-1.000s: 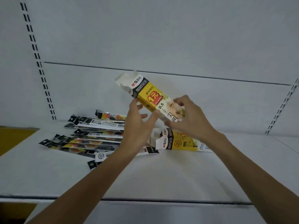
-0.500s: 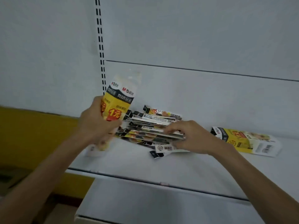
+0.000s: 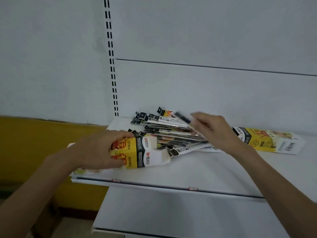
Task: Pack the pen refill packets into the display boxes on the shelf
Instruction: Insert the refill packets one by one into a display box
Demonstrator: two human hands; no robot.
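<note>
The packing looks barely begun, judging by how much lies loose. The left hand (image 3: 96, 152) grips the near display box (image 3: 142, 152), fingers curled over its top and thumb against its front face. It holds the box down on its side near the left end of the shelf (image 3: 205, 170), with the open, flapped mouth pointing right. Just beyond that mouth, and touching it, sits the pile of refill packets (image 3: 171, 136), a fanned and untidy stack that has not been boxed. The right hand (image 3: 216, 129) hovers over the far side of the pile. Its fingertips seem to pinch a loose packet (image 3: 182, 117) raised above the rest, though motion blur there makes the exact grip hard to confirm. Whether any packets are already inside the near display box cannot be told, since the hand and flaps hide its interior. A second display box (image 3: 267, 140) lies flat on the shelf to the right of the pile, partly behind the right wrist. Nobody is holding it, and it appears closed or flattened. What remains is probably nearly all of the job: sliding the raised packet and then the whole pile into the held box, and after that filling and standing up the other box.
</note>
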